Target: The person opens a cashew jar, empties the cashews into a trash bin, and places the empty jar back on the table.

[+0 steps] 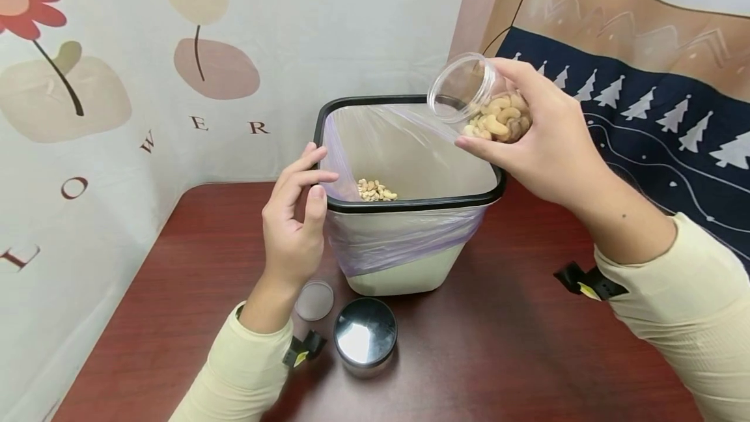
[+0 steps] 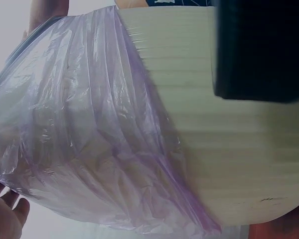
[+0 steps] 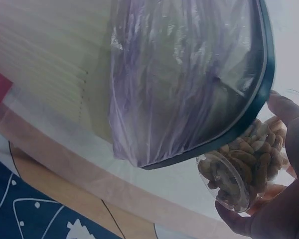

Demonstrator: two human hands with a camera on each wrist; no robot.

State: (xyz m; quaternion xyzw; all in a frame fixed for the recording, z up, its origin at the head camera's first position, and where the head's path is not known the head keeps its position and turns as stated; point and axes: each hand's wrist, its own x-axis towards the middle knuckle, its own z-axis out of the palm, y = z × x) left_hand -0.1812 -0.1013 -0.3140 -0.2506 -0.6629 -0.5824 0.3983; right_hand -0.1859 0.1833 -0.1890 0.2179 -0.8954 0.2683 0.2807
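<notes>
A clear plastic jar (image 1: pixel 459 91) of cashews (image 1: pixel 498 117) is gripped by my right hand (image 1: pixel 547 129), thumb below and fingers over the top. It tips sideways above the bin's right rim, mouth toward the left. The nuts lie along its lower side, and the right wrist view shows these nuts (image 3: pixel 249 162) too. My left hand (image 1: pixel 295 223) is at the left of the black rim (image 1: pixel 410 204), fingers loosely extended and fingertips right at the edge. The cream bin (image 1: pixel 404 283) wears a purple translucent liner (image 1: pixel 404 243). Inside it lies a small heap of cashews (image 1: pixel 376 191).
On the red-brown table (image 1: pixel 527 357), a clear round lid (image 1: pixel 314 300) lies before the bin. Beside it stands a round container with a shiny dark top (image 1: pixel 366 334). Patterned cloth (image 1: pixel 281 31) hangs behind and at both sides.
</notes>
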